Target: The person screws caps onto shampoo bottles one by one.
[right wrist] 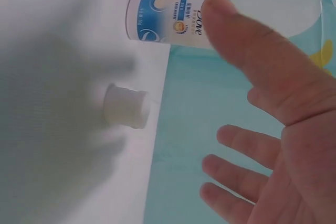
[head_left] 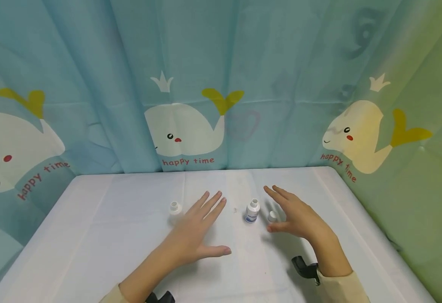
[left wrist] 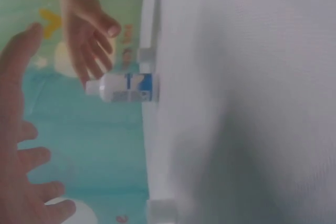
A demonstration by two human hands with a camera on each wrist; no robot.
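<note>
My left hand hovers over the white tabletop with fingers spread and thumb out, holding nothing. Behind its fingers a small white bottle with an uncovered mouth stands partly hidden. Between the hands is an upright white bottle, also uncapped; its blue-and-white label reads "Dove" in the right wrist view. My right hand hovers to the right of that bottle, thumb apart from the fingers and nothing in its grasp. A small white cap sits on the table below it.
The tabletop is covered in white cloth. A blue-green curtain with whale prints hangs along the back edge and down the right side. Black wrist mounts are strapped near both sleeves.
</note>
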